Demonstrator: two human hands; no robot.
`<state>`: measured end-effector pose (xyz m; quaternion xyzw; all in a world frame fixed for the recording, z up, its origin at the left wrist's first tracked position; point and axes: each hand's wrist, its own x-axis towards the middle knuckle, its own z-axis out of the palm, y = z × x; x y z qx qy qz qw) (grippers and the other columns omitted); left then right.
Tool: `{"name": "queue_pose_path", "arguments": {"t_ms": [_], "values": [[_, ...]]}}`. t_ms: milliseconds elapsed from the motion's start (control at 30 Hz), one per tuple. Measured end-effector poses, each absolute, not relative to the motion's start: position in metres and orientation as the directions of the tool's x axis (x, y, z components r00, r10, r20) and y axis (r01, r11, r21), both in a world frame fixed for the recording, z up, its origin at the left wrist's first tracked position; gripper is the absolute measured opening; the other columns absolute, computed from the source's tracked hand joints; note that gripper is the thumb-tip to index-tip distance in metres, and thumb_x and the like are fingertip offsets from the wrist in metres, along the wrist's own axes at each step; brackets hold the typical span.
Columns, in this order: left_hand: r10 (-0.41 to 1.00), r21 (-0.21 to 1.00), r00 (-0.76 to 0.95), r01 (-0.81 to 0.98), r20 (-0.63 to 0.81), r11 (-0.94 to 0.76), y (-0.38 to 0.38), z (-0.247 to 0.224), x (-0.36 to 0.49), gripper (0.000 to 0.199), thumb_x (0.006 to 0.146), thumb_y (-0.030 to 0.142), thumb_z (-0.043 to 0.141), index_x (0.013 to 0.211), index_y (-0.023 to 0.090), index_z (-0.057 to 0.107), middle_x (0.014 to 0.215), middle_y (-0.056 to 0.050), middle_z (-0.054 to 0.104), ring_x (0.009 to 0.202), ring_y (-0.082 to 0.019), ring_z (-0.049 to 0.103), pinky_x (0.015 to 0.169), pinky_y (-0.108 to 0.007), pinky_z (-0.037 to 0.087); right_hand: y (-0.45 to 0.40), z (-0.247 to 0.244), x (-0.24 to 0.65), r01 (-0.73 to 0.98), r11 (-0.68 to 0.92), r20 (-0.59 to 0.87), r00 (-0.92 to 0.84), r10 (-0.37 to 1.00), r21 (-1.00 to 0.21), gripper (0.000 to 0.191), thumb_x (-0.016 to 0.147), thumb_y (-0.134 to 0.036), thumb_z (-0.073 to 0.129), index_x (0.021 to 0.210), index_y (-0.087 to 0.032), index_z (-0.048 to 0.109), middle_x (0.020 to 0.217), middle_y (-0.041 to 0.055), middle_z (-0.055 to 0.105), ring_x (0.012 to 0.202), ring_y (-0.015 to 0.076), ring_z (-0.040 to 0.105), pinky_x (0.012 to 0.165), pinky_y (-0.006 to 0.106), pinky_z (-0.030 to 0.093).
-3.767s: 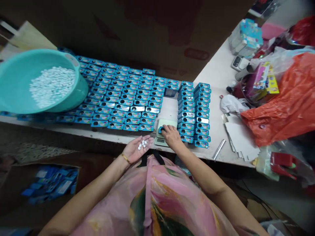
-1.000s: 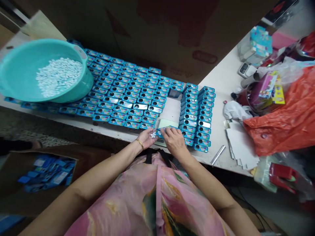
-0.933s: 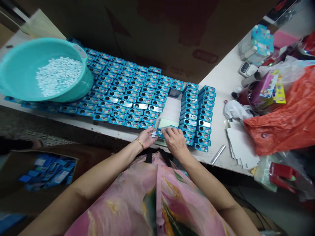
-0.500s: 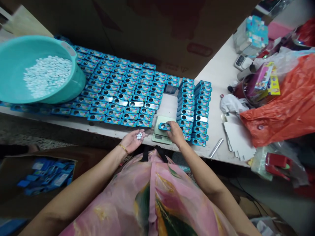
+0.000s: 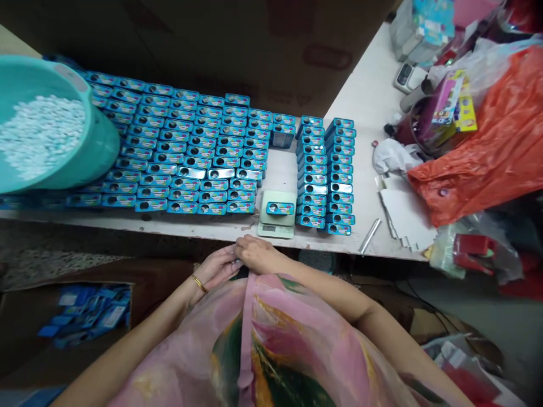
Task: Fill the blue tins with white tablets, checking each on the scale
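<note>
My left hand (image 5: 217, 268), a gold bangle at its wrist, is cupped at the table's front edge. The small white candies seen in its palm earlier are hidden now. Over that palm lies my right hand (image 5: 257, 255), its fingers drawn together at the left fingertips; whatever they pinch cannot be made out. Just beyond both hands, a blue tin (image 5: 280, 208) rests alone on a pale green kitchen scale (image 5: 275, 230). Similar blue tins (image 5: 212, 196) stand packed in rows to the left, and two more columns of tins (image 5: 311, 190) are right of the scale.
A turquoise tub (image 5: 99, 144) of white candies (image 5: 46, 133) sits at the left. Behind the rows rises a large cardboard box (image 5: 203, 45). Rightward are a metal tube (image 5: 370, 236), white cards (image 5: 407, 217) and an orange bag (image 5: 479, 147). Below left, an open carton holds blue packages (image 5: 91, 311).
My right hand has let go of the tin, leaving it on the scale, and moved left and down onto my left hand. The left hand has drawn nearer my body. The view has shifted.
</note>
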<state>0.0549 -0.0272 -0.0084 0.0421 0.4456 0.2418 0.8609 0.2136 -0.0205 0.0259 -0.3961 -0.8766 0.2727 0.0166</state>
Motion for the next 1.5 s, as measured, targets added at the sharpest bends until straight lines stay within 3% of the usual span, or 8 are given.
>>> {"name": "queue_pose_path", "arguments": {"t_ms": [300, 833, 1033, 1100, 1200, 1267, 1367, 1500], "values": [[0.438, 0.274, 0.478, -0.375, -0.762, 0.886, -0.029, -0.009, 0.048, 0.03, 0.07, -0.004, 0.049, 0.093, 0.008, 0.063, 0.09, -0.01, 0.067, 0.087, -0.017, 0.062, 0.084, -0.027, 0.047, -0.017, 0.037, 0.216, 0.664, 0.575, -0.243, -0.729, 0.64, -0.479, 0.011, 0.084, -0.015, 0.042, 0.089, -0.016, 0.052, 0.092, 0.005, 0.052, 0.084, 0.0159, 0.047, 0.058, 0.024, 0.041], [0.445, 0.302, 0.462, -0.352, -0.767, 0.886, -0.031, -0.009, 0.049, 0.022, 0.071, -0.001, 0.054, 0.085, 0.009, 0.066, 0.084, -0.009, 0.068, 0.087, -0.016, 0.062, 0.084, -0.025, 0.047, -0.021, 0.026, 0.215, 0.652, 0.545, -0.215, -0.723, 0.657, -0.528, 0.014, 0.084, -0.019, 0.045, 0.097, -0.018, 0.051, 0.092, 0.004, 0.053, 0.085, 0.0151, 0.047, 0.061, 0.024, 0.041], [0.453, 0.282, 0.47, -0.391, -0.757, 0.876, -0.025, -0.009, 0.048, 0.025, 0.072, -0.001, 0.053, 0.093, 0.008, 0.064, 0.09, -0.012, 0.067, 0.084, -0.015, 0.063, 0.081, -0.024, 0.048, -0.009, 0.023, 0.246, 0.621, 0.502, 0.017, -0.619, 0.785, -0.602, 0.024, 0.087, -0.031, 0.043, 0.105, -0.019, 0.053, 0.101, 0.0056, 0.055, 0.095, 0.0154, 0.047, 0.082, 0.027, 0.038], [0.439, 0.259, 0.446, -0.409, -0.78, 0.875, -0.023, -0.008, 0.047, 0.027, 0.072, -0.002, 0.053, 0.094, 0.008, 0.063, 0.091, -0.013, 0.066, 0.083, -0.015, 0.063, 0.079, -0.023, 0.049, 0.004, 0.022, 0.272, 0.716, 0.408, 0.063, -0.456, 0.888, -0.566, 0.029, 0.086, -0.034, 0.045, 0.11, -0.018, 0.052, 0.108, 0.0085, 0.053, 0.102, 0.0179, 0.044, 0.088, 0.031, 0.036], [0.432, 0.242, 0.403, -0.442, -0.807, 0.864, -0.018, -0.008, 0.046, 0.028, 0.073, -0.003, 0.051, 0.096, 0.007, 0.062, 0.091, -0.014, 0.066, 0.082, -0.015, 0.063, 0.077, -0.022, 0.05, 0.023, 0.017, 0.304, 0.867, 0.257, -0.019, -0.292, 0.956, -0.428, 0.043, 0.08, -0.034, 0.055, 0.119, -0.018, 0.046, 0.117, 0.0113, 0.048, 0.107, 0.0234, 0.04, 0.087, 0.037, 0.034], [0.442, 0.249, 0.37, -0.466, -0.817, 0.849, -0.014, -0.008, 0.044, 0.028, 0.074, -0.003, 0.05, 0.097, 0.007, 0.062, 0.091, -0.014, 0.066, 0.082, -0.014, 0.063, 0.075, -0.021, 0.051, 0.031, 0.012, 0.315, 0.913, 0.253, -0.126, -0.305, 0.944, -0.319, 0.051, 0.076, -0.031, 0.059, 0.122, -0.019, 0.043, 0.118, 0.0112, 0.048, 0.105, 0.0248, 0.041, 0.084, 0.038, 0.035], [0.471, 0.276, 0.311, -0.506, -0.825, 0.817, -0.008, -0.008, 0.04, 0.026, 0.075, -0.003, 0.049, 0.096, 0.007, 0.062, 0.088, -0.013, 0.066, 0.08, -0.014, 0.064, 0.073, -0.02, 0.052, 0.045, 0.006, 0.319, 0.923, 0.315, -0.221, -0.362, 0.905, -0.222, 0.045, 0.077, -0.024, 0.055, 0.12, -0.02, 0.043, 0.113, 0.009, 0.051, 0.099, 0.0231, 0.044, 0.08, 0.034, 0.037], [0.516, 0.318, 0.209, -0.582, -0.831, 0.748, -0.002, -0.007, 0.031, 0.032, 0.074, -0.005, 0.048, 0.099, 0.009, 0.061, 0.09, -0.012, 0.066, 0.081, -0.015, 0.064, 0.073, -0.02, 0.053, 0.095, 0.001, 0.327, 0.945, 0.295, -0.156, -0.316, 0.936, -0.144, 0.043, 0.079, -0.022, 0.05, 0.122, -0.019, 0.041, 0.111, 0.0092, 0.051, 0.099, 0.023, 0.043, 0.081, 0.034, 0.037]]}}
